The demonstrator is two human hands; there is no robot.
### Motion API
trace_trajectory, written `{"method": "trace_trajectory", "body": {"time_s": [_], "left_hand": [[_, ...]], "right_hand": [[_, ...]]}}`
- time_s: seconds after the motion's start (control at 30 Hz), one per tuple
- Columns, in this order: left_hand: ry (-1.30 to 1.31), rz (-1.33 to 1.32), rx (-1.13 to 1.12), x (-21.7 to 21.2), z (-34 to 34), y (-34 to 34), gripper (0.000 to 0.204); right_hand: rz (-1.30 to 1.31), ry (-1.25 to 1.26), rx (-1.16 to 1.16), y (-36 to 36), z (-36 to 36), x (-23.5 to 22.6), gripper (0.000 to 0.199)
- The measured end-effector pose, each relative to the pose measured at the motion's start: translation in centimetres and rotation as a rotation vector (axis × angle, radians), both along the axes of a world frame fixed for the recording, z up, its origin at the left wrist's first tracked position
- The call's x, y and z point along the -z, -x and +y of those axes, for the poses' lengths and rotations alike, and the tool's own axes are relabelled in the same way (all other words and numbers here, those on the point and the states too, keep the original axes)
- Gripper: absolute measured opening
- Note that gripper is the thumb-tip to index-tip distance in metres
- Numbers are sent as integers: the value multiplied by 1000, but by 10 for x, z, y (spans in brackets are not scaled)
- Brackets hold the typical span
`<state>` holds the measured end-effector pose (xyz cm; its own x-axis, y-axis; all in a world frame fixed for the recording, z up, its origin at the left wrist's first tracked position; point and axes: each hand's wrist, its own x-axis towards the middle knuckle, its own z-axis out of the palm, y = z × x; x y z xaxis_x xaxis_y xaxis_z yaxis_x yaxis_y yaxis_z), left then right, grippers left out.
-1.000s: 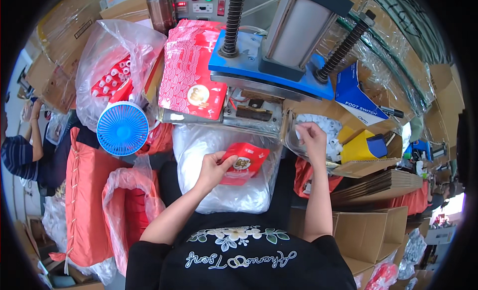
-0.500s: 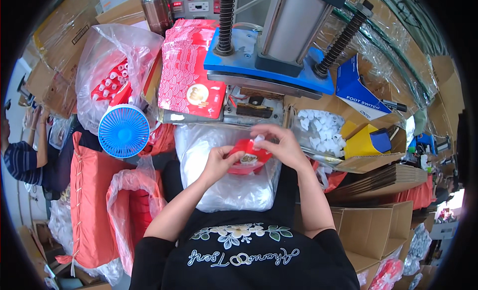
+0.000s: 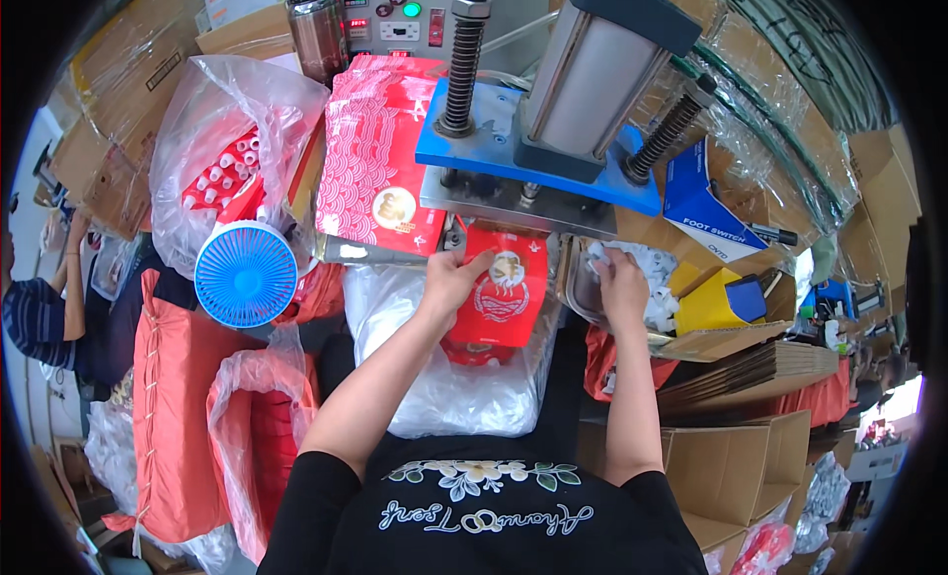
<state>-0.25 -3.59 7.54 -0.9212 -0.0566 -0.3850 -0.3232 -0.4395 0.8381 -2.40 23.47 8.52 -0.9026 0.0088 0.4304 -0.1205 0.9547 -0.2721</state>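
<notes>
A flat red printed pouch (image 3: 508,290) hangs below the press, its upper edge reaching under the metal press plate (image 3: 523,207). My left hand (image 3: 454,282) pinches the pouch's left side between thumb and fingers. Another red pouch (image 3: 478,354) lies partly hidden beneath it, on a clear plastic bag (image 3: 464,402) in my lap. On the right, my right hand (image 3: 619,282) is over a tray (image 3: 585,296) of small white plastic spouts (image 3: 656,269). Its fingertips are closed on a white spout.
A stack of red pouches (image 3: 380,170) lies left of the press. Beyond it are a blue fan (image 3: 246,274) and a clear bag of red-and-white tubes (image 3: 225,175). A yellow box (image 3: 706,300) and a blue carton (image 3: 703,195) stand right. A person's arm (image 3: 73,279) shows far left.
The press plate has come down. The pouch has moved up from both hands over my lap to under the press. My right hand has left it and moved right to the white spouts.
</notes>
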Motion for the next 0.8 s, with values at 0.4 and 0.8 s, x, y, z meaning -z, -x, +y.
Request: {"method": "trace_trajectory", "body": {"time_s": [0.4, 0.8], "left_hand": [[1338, 621, -154, -7, -105, -49, 15], [532, 430, 314, 18, -36, -97, 14]], "right_hand": [[-133, 812, -238, -24, 0, -16, 24], [-665, 767, -661, -59, -93, -64, 19]]}}
